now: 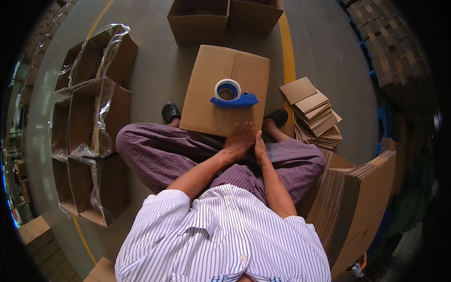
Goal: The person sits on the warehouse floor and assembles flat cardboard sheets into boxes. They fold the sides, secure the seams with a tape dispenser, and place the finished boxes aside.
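A closed cardboard box (209,77) stands between my lower legs, its top seam running away from me. On its top lies a blue tape dispenser (239,101) with a roll of tape (217,89) in it. My left hand (238,140) is flat at the box's near edge, fingers stretched out and slightly blurred, holding nothing. Against the near right corner is my right hand (260,148), its thumb up along the box's edge; the other fingers are mostly hidden, and it seems to grip the corner.
Open cartons (101,124) with clear plastic film stand at the left. Two more open boxes (199,28) are at the far side. A pile of flat cardboard pieces (315,110) lies right of my foot. Folded cartons (357,197) stand close at my right. Yellow lines (287,51) mark the floor.
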A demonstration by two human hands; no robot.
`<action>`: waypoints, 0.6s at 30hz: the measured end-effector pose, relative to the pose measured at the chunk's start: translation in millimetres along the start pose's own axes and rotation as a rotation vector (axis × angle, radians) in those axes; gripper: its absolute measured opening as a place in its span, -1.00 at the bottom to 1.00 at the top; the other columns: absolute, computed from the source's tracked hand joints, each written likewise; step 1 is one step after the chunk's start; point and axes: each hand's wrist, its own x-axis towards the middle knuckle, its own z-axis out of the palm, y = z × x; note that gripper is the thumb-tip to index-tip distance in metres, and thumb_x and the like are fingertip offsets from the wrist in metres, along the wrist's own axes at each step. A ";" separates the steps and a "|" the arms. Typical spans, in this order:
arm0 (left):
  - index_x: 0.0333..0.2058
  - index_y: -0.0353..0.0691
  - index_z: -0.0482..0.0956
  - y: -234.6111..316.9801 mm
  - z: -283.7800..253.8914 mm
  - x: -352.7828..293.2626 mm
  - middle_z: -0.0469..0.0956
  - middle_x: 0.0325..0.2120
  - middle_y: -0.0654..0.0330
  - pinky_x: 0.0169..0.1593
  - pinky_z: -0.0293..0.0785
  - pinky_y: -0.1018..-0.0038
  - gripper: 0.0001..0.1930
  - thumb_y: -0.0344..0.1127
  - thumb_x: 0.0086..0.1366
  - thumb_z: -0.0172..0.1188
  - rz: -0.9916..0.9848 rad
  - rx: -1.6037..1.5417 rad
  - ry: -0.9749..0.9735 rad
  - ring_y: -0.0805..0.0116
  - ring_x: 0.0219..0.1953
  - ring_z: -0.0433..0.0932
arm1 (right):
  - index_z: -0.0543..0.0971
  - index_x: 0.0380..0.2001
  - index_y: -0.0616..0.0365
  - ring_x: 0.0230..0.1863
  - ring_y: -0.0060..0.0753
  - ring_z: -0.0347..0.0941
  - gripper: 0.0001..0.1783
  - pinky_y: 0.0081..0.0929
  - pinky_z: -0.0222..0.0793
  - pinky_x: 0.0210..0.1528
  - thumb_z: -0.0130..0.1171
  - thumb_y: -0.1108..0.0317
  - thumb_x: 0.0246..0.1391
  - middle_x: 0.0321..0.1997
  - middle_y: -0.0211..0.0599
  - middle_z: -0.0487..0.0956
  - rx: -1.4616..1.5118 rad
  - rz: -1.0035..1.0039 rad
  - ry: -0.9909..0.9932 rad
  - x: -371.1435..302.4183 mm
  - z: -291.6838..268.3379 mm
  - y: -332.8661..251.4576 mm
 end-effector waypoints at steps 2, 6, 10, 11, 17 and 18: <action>0.32 -0.31 0.14 -33.4 -5.2 -36.0 -0.02 0.40 0.00 0.43 -0.29 0.03 -0.31 -0.07 0.33 0.07 0.016 0.062 0.155 0.07 0.45 -0.11 | 0.29 0.26 0.26 0.28 -0.10 0.30 -0.02 -0.32 0.17 0.27 -0.36 -0.46 0.21 0.23 -0.05 0.43 -0.082 -0.040 -0.013 -2.4 5.7 -4.8; 0.38 -0.28 -0.02 -90.6 -56.6 -84.8 -0.08 0.42 0.02 0.44 -0.38 0.00 -0.14 0.05 0.26 0.12 -0.169 0.333 -0.122 0.05 0.47 -0.18 | 0.40 0.14 0.27 0.18 0.16 0.38 -0.15 -0.22 0.28 0.16 -0.37 -0.34 0.29 0.12 0.14 0.49 -0.405 -0.097 0.088 -0.7 0.3 -5.7; 0.36 -0.34 -0.02 -137.9 -102.9 -100.2 -0.07 0.40 -0.09 0.40 -0.24 -0.07 -0.11 0.09 0.23 0.12 -0.324 0.337 -0.154 -0.01 0.45 -0.13 | 0.45 0.09 0.22 0.16 0.29 0.34 -0.22 -0.09 0.30 0.13 -0.41 -0.27 0.31 0.08 0.23 0.48 -0.490 -0.191 0.223 9.8 -2.9 -6.1; 0.34 -0.35 0.03 -157.0 -101.5 -106.6 -0.02 0.39 -0.12 0.38 -0.14 -0.11 -0.10 0.11 0.21 0.13 -0.359 0.380 -0.110 -0.04 0.43 -0.05 | 0.46 0.07 0.21 0.15 0.29 0.34 -0.23 -0.07 0.30 0.13 -0.42 -0.25 0.32 0.06 0.23 0.49 -0.437 -0.174 0.237 14.0 -3.5 -9.0; 0.10 -0.28 0.36 -200.5 -110.0 -105.1 0.54 -0.09 -0.20 0.04 0.44 0.00 -0.45 -0.10 0.19 0.11 -0.622 -0.108 -0.354 -0.15 0.02 0.51 | 0.37 0.17 0.26 0.17 0.30 0.34 -0.22 -0.07 0.29 0.14 -0.28 -0.26 0.29 0.06 0.26 0.49 -0.458 -0.162 0.226 8.8 -1.4 -18.0; 0.08 -0.29 0.36 -197.1 -107.9 -104.3 0.56 -0.14 -0.21 0.00 0.46 0.04 -0.48 -0.13 0.19 0.10 -0.579 -0.086 -0.219 -0.14 -0.02 0.53 | 0.34 0.19 0.28 0.18 0.30 0.33 -0.19 -0.05 0.29 0.14 -0.19 -0.28 0.25 0.09 0.27 0.47 -0.437 -0.241 0.252 7.3 2.3 -15.6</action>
